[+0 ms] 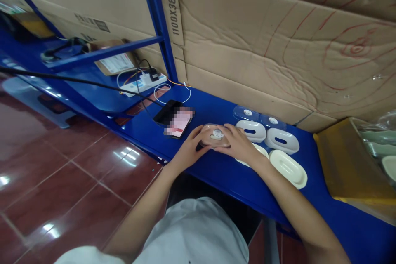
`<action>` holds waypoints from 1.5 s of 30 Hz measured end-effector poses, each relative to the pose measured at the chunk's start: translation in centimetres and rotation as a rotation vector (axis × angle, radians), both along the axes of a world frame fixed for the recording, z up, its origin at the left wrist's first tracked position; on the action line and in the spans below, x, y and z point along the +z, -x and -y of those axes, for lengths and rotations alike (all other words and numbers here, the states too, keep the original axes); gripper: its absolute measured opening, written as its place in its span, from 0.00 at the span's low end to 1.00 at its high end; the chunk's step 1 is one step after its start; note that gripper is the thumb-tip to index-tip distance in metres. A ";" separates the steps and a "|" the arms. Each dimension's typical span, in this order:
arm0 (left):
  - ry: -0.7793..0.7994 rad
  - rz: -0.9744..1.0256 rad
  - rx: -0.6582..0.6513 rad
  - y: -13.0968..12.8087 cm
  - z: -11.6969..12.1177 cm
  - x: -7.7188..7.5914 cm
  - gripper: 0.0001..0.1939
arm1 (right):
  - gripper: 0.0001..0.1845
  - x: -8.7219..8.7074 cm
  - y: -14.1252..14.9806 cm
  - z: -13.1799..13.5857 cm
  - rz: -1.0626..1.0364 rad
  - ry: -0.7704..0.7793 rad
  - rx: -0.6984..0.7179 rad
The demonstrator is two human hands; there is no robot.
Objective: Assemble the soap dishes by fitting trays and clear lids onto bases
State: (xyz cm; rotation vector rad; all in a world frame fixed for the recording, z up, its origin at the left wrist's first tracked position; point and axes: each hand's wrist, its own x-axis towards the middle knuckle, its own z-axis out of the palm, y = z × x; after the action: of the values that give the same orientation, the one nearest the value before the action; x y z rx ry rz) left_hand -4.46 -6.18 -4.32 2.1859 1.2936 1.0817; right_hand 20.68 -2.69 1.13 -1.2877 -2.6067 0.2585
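Observation:
Above the blue table's front edge, an oval pinkish-brown soap box (208, 137) with a clear top and a round white sticker is held level between both hands. My left hand (193, 146) is closed on its left end, the thumb at the near side. My right hand (236, 142) grips the right end, with fingers reaching over the top. Just right of that hand lie white oval soap trays (283, 140) with a slot in the middle. Nearer me are cream oval soap dishes (288, 169), one partly hidden by my right wrist. Behind the trays rest two clear lids (246, 112) with round stickers.
A phone (179, 121), its screen blurred, leans on a black stand at the left. Farther back, a power strip (144, 84) with cables sits on the blue surface. An open cardboard box (343, 165) with plastic-wrapped dishes stands at the right. Large cardboard sheets (247, 29) back the table.

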 end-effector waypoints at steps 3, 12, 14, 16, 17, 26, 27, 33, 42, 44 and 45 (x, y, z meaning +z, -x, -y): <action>-0.014 -0.031 0.017 0.1 0.0 0.0 0.30 | 0.48 0.8 -1.0 -0.5 -0.009 0.025 0.044; -0.119 -0.097 0.113 -1.7 -2.4 1.9 0.30 | 0.40 4.9 -10.9 -4.3 -0.014 0.139 -0.178; -0.152 -0.106 0.079 -3.5 -1.9 2.5 0.29 | 0.44 4.1 -12.0 -4.8 0.031 0.207 -0.194; -0.165 -0.129 -0.007 -5.6 -0.7 2.8 0.27 | 0.47 3.3 -12.4 -5.1 0.043 0.237 -0.202; -0.161 -0.145 -0.063 -6.7 0.1 2.7 0.26 | 0.48 3.0 -12.3 -5.2 0.042 0.246 -0.201; -0.061 -0.271 -0.247 -10.2 1.5 1.9 0.25 | 0.50 5.5 -12.0 -3.9 -0.008 0.239 -0.203; -0.056 -0.266 -0.231 -9.8 1.3 2.0 0.26 | 0.51 5.8 -12.0 -3.5 -0.010 0.265 -0.193; -0.027 -0.159 -0.145 -8.3 1.2 1.4 0.37 | 0.54 6.6 -10.8 -1.6 0.083 0.438 -0.176; -0.048 -0.074 -0.159 -8.0 1.0 0.5 0.31 | 0.49 5.5 -6.1 1.4 0.242 0.361 -0.203; -0.055 -0.084 -0.163 -8.0 1.0 0.3 0.23 | 0.51 5.1 -6.0 1.3 0.252 0.348 -0.212; -0.058 -0.085 -0.161 -8.0 1.1 0.2 0.21 | 0.52 5.0 -6.2 1.1 0.241 0.355 -0.203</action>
State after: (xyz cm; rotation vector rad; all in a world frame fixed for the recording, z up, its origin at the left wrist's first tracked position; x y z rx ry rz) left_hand 3.52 -7.24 -4.12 2.3572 1.1105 0.9849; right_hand 26.84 -3.79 6.14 -1.7900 -2.6779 0.5849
